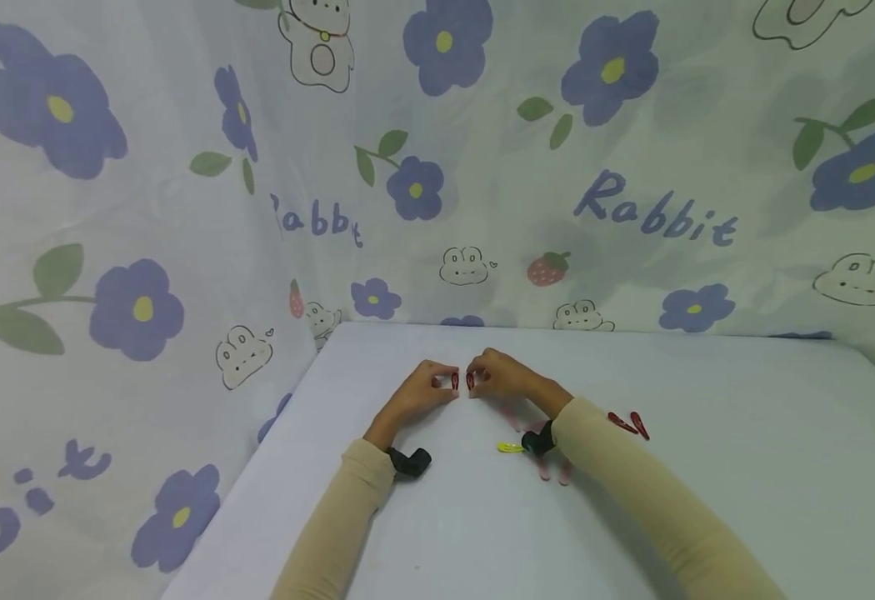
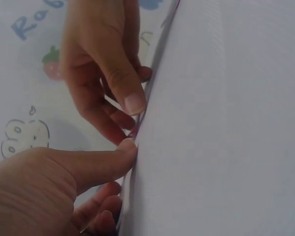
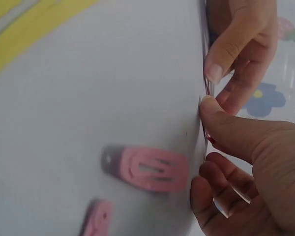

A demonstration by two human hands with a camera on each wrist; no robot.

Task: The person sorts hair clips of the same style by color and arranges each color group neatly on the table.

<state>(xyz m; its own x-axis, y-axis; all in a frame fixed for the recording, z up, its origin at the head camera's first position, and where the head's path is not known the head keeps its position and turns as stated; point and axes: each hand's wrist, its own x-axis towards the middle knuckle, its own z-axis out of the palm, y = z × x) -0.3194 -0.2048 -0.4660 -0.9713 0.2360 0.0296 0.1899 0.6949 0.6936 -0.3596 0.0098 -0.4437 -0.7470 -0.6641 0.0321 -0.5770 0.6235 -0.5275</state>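
Near the far left part of the white table, my two hands face each other a small gap apart. The left hand (image 1: pixel 422 389) pinches a red snap hair clip (image 1: pixel 455 381) upright between thumb and fingers. Opposite it, the right hand (image 1: pixel 502 375) pinches a second red hair clip (image 1: pixel 471 381) in the same way. In both wrist views thumbs and fingers mostly hide these clips. Close by the right hand lies a pink hair clip (image 3: pixel 155 169), with part of another pink clip (image 3: pixel 99 219) below it in the right wrist view.
A yellow hair clip (image 1: pixel 510 447) lies beside the right wrist's black camera (image 1: pixel 537 439). Two red clips, one (image 1: pixel 622 422) angled toward the other (image 1: pixel 639 425), lie right of the right forearm. More pink clips (image 1: pixel 545 473) lie below that wrist. Printed fabric (image 1: pixel 467 208) hangs behind the table.
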